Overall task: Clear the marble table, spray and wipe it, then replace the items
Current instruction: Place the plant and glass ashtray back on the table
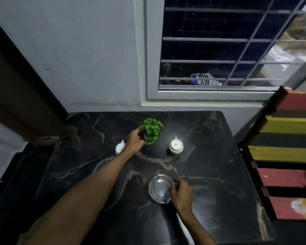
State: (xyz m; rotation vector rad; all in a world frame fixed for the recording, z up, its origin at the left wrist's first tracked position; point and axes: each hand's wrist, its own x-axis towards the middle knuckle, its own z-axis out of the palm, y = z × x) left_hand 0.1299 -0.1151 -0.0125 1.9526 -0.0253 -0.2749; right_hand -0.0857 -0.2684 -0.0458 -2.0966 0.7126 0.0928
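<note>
A dark marble table (219,183) with pale veins fills the lower middle of the head view. My left hand (135,139) grips the pot of a small green plant (152,129) near the table's centre back. My right hand (181,193) holds the handle side of a clear glass jug (160,189) standing on the near part of the table. A white lidded pot (176,145) stands to the right of the plant. Another small white pot (120,147) sits to the left, partly hidden behind my left wrist.
A grey wall and a barred window (219,50) lie behind the table. A chair back with red, yellow and black slats (288,156) stands close to the table's right edge. A dark door or panel (16,85) is at the left.
</note>
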